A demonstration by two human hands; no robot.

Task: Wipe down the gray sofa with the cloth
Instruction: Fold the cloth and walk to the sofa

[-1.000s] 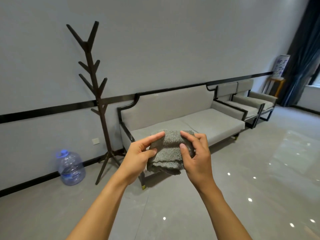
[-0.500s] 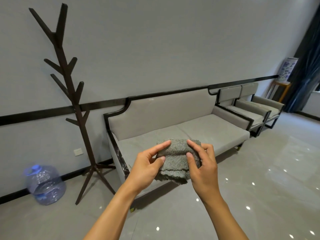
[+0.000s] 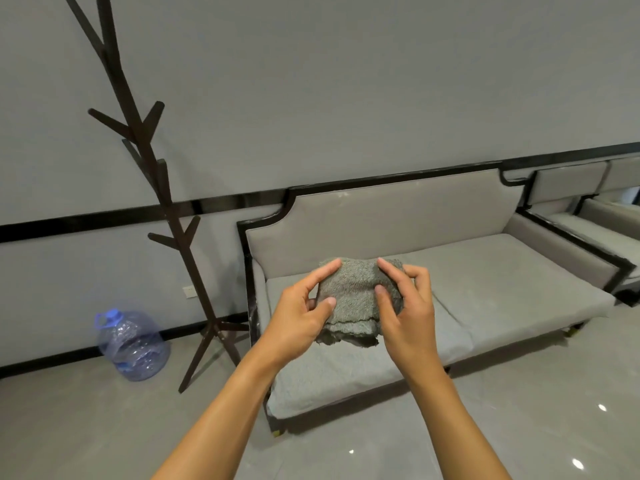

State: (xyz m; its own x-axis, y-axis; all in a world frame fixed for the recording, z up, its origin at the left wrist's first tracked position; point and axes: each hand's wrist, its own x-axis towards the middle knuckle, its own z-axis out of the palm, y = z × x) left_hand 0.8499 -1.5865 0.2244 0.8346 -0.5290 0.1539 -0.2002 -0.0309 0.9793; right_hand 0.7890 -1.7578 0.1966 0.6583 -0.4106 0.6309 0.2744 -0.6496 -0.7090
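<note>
1. Holding the gray cloth [image 3: 353, 299] up in front of the sofa [image 3: 502, 271], I am pinching it with both hands: left hand [image 3: 298, 323] at 9 o'clock, right hand [image 3: 405, 317] at 3 o'clock.
2. It is looking soft, fluffy and light, folded in floppy layers.
3. I am thinking the sides are the best places to hold.

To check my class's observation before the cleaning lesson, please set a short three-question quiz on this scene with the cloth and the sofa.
1. True or false: the folded gray terry cloth lies flat on the seat of the gray upholstered sofa.
2. What stands on the floor left of the dark branch-shaped wooden coat stand? A) clear plastic water jug with blue cap B) red bucket C) floor lamp
3. Fill in: the cloth is held by ____ hands.
Key: 1 false, it is held up in front of the sofa; 2 A; 3 both, the left hand and right hand pinch it.
</note>
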